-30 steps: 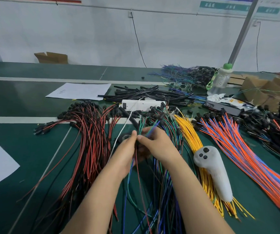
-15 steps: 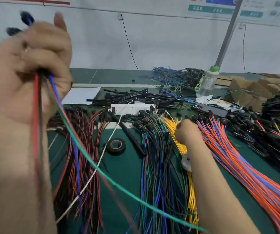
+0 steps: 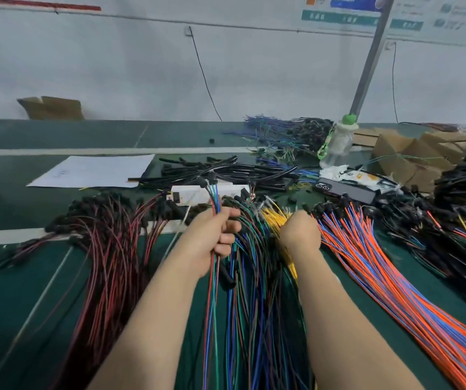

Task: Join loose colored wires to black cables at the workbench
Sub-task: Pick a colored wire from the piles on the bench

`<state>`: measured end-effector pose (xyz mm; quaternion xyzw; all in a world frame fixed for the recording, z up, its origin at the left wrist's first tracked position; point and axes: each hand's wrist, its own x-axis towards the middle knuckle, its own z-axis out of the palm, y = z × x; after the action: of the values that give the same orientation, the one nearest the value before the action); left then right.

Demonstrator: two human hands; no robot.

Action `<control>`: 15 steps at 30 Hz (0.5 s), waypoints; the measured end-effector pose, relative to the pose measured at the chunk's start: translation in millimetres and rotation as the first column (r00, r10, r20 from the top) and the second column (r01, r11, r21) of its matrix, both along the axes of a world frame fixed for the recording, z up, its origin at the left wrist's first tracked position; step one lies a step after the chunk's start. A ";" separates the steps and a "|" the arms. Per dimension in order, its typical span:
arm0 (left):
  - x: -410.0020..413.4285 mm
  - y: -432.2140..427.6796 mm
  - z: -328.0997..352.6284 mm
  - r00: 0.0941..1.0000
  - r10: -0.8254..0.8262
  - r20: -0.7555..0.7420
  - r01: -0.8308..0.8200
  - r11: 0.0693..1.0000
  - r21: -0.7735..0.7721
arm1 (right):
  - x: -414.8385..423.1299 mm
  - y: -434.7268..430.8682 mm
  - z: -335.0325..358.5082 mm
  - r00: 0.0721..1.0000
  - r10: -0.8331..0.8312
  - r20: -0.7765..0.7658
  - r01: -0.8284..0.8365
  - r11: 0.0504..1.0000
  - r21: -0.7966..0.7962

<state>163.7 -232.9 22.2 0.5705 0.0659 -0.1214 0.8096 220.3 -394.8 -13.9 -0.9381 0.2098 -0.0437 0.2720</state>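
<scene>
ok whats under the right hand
The yellow wires run under the right hand. Its fingers are turned away, so whether they grip any wire cannot be seen.

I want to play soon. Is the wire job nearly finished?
Not nearly. Maybe done: the far blue bundle already shows black ends. In hand: the left hand grips a few red, green and blue wires, and the right hand reaches into the yellow wires. Left: a heap of loose black cables and the big spread of orange-and-blue wires.

Left hand [image 3: 212, 235] grips colored wires [image 3: 215, 198] (red, green, blue); right hand [image 3: 300, 230] touches yellow wires [image 3: 273, 218].
</scene>
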 end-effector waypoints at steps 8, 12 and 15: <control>3.6 -16.8 -11.3 0.988 0.092 0.122 -0.111 0.982 0.155 | -1.0 15.9 35.4 0.906 0.049 0.420 -0.158 0.961 0.228; -3.1 -29.3 -8.4 0.975 0.036 0.221 -0.067 0.989 0.133 | -10.8 61.8 74.4 0.814 0.138 0.564 -0.494 0.673 0.550; -6.5 -20.6 7.8 0.969 0.091 0.230 -0.081 0.995 -0.053 | -16.0 74.5 90.6 0.830 0.044 0.556 -0.484 0.553 0.678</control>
<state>157.2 -253.4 30.0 0.5596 -0.0071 -0.0203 0.8285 204.3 -320.3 76.7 -0.6942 -0.0165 -0.1322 0.7074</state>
